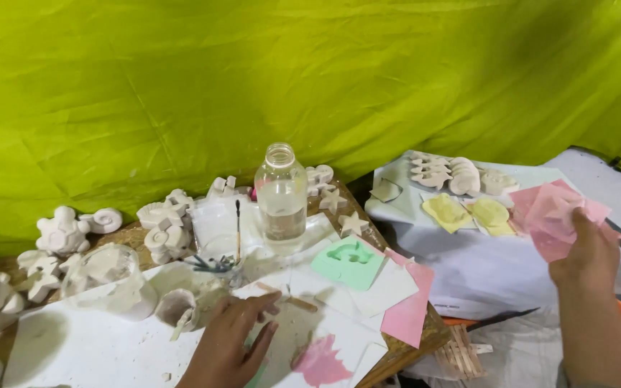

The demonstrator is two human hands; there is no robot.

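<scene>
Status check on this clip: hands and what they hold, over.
Right hand gripping pink moulds. Left hand flat on white sheet. Glass bottle and plaster casts crowd behind.

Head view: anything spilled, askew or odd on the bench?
Yes. Pale plaster residue smears the white sheet under the left hand. The pink mould overhangs the wooden board's edge. The right hand holds pink moulds. The glass bottle stands upright.
</scene>
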